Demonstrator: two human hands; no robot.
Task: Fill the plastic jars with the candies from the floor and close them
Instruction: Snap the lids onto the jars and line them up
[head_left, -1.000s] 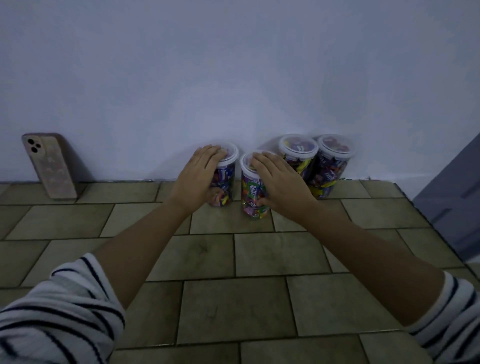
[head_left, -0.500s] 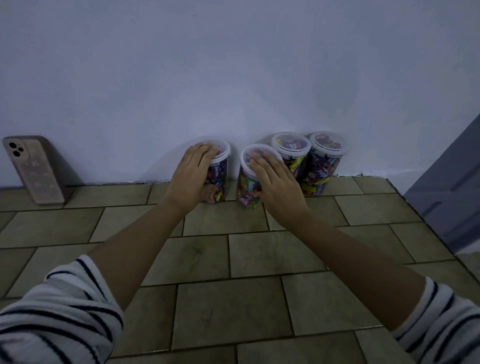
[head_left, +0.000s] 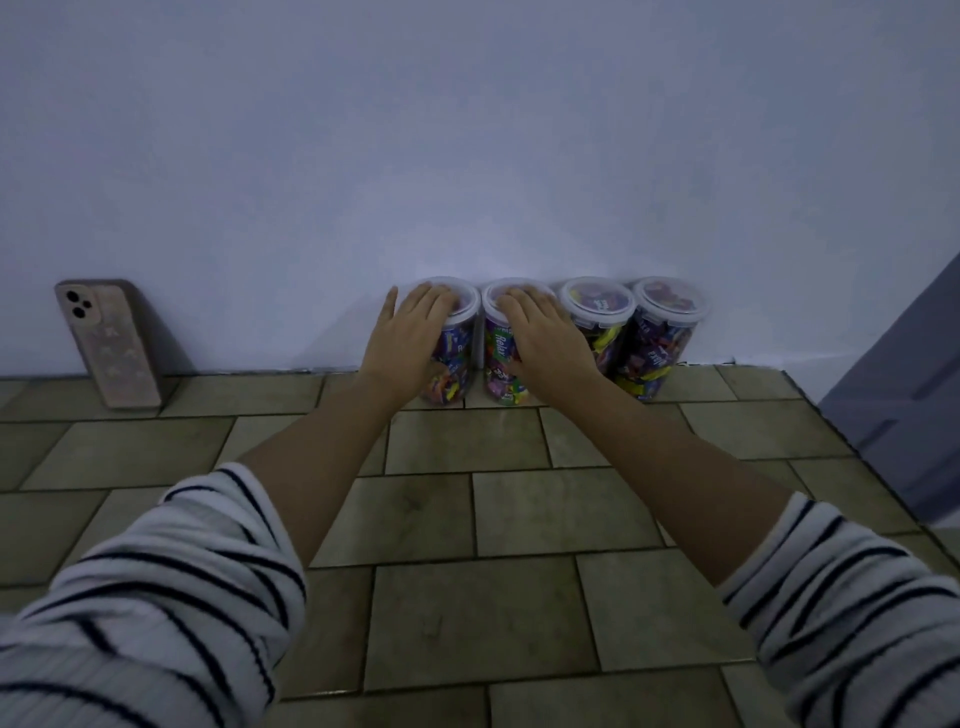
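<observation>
Closing step, seemingly finished: the left hand (head_left: 410, 343) lies flat-fingered over the lidded first jar (head_left: 460, 358) beneath it, the right hand (head_left: 545, 345) likewise over the second jar (head_left: 496, 358); next, lift both hands straight off without tipping either.

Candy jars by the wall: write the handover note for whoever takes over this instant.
Left hand: fingers straight, lying over the lid of the leftmost jar.
Right hand: the same on the second jar.
Third jar and fourth jar stand untouched beside them.
All four stand in a row at the wall, full of candies, lids on.
No loose candies show on the floor.
Left: probably only checking that the lids are seated.
</observation>
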